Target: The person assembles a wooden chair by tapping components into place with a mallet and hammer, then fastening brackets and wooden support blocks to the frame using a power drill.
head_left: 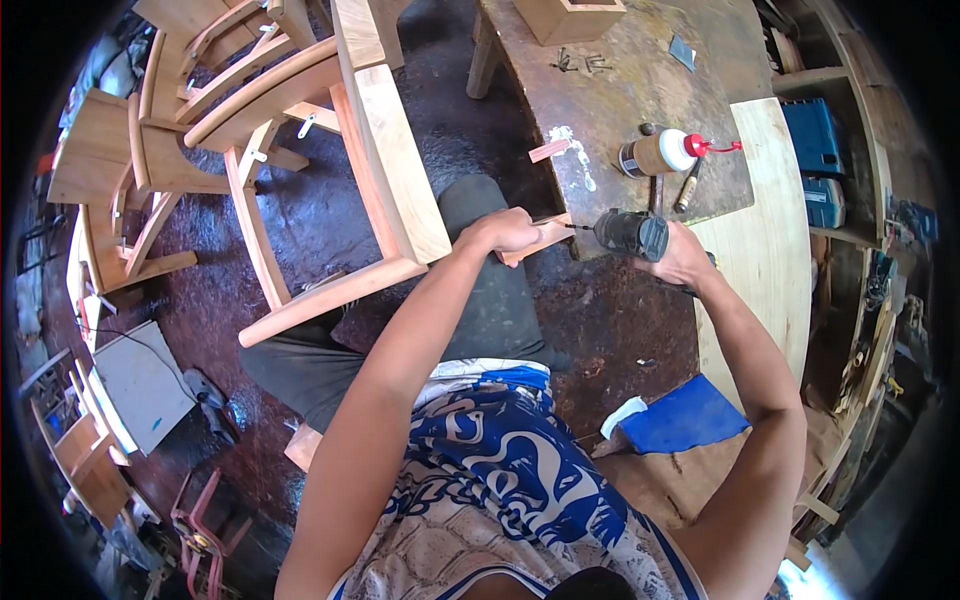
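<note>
My left hand (pixel 508 232) is closed around a small wooden block (pixel 550 238), held over my dark-trousered thigh. In my right hand (pixel 682 258) is a dark power drill (pixel 632 234), its bit pointing left at the block. The tip of the bit is at or very close to the wood; I cannot tell whether it has entered. Left of my left hand lies a pale wooden chair frame (pixel 405 170), tilted, with one leg across my lap.
A worn workbench (pixel 640 95) ahead holds a glue bottle (pixel 660 153) with a red nozzle, a pinkish striped wood piece (pixel 548 151) and an open wooden box (pixel 570 18). Wooden chairs (pixel 150 175) crowd the left. A blue cloth (pixel 685 418) lies at lower right.
</note>
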The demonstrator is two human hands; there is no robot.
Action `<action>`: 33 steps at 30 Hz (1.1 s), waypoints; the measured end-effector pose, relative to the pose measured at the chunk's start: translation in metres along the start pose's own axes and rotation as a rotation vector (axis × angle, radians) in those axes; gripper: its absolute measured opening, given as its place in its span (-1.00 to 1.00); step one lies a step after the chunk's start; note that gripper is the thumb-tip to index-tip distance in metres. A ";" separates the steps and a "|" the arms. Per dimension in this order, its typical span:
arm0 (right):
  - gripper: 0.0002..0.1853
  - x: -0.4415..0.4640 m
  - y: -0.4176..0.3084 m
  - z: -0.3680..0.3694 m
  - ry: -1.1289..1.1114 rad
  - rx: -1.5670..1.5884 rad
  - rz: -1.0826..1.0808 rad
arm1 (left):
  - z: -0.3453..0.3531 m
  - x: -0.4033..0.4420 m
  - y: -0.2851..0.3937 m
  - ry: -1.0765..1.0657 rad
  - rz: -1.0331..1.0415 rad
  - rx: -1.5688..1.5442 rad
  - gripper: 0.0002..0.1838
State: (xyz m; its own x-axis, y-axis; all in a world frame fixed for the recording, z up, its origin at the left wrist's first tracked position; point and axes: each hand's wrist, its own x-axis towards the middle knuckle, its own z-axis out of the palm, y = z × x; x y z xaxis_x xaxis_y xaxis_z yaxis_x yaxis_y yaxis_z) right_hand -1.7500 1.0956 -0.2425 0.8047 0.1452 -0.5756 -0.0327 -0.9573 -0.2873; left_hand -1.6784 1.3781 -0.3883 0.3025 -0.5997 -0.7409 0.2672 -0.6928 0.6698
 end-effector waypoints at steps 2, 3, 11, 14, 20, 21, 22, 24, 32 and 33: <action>-0.52 0.001 0.003 0.004 0.075 0.005 0.001 | 0.000 0.002 -0.002 -0.011 0.006 -0.001 -0.48; -0.52 0.002 0.004 0.004 0.076 0.009 0.003 | -0.001 0.001 -0.001 -0.019 0.010 -0.003 -0.48; -0.55 -0.001 -0.002 0.004 0.010 -0.054 0.014 | 0.001 -0.004 0.001 -0.012 0.022 -0.030 -0.52; -0.54 -0.001 -0.005 0.006 0.078 0.013 -0.060 | 0.002 -0.003 -0.001 -0.007 0.027 -0.027 -0.53; -0.54 0.001 -0.003 0.008 0.139 0.105 -0.049 | 0.005 -0.002 -0.002 -0.005 0.035 -0.020 -0.53; -0.54 0.000 -0.007 0.005 0.142 0.103 -0.052 | 0.003 -0.002 -0.002 -0.009 0.031 -0.031 -0.53; -0.54 -0.001 -0.014 0.002 0.098 0.055 -0.013 | 0.002 -0.002 -0.001 -0.005 0.032 -0.032 -0.53; -0.54 -0.005 -0.020 0.001 0.051 0.011 0.030 | 0.003 -0.001 -0.003 -0.004 0.052 -0.037 -0.52; -0.47 -0.014 -0.022 -0.002 0.090 0.104 0.086 | 0.003 -0.004 -0.003 0.004 0.035 -0.031 -0.52; -0.44 -0.015 -0.018 -0.002 0.097 0.107 0.012 | 0.001 -0.002 -0.004 -0.009 0.032 -0.018 -0.53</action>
State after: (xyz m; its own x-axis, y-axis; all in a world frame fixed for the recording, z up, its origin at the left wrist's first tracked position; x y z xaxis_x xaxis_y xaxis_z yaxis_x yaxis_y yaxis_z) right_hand -1.7602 1.1103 -0.2277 0.8571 0.1045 -0.5045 -0.1013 -0.9259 -0.3638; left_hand -1.6810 1.3812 -0.3899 0.3028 -0.6251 -0.7194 0.2735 -0.6661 0.6939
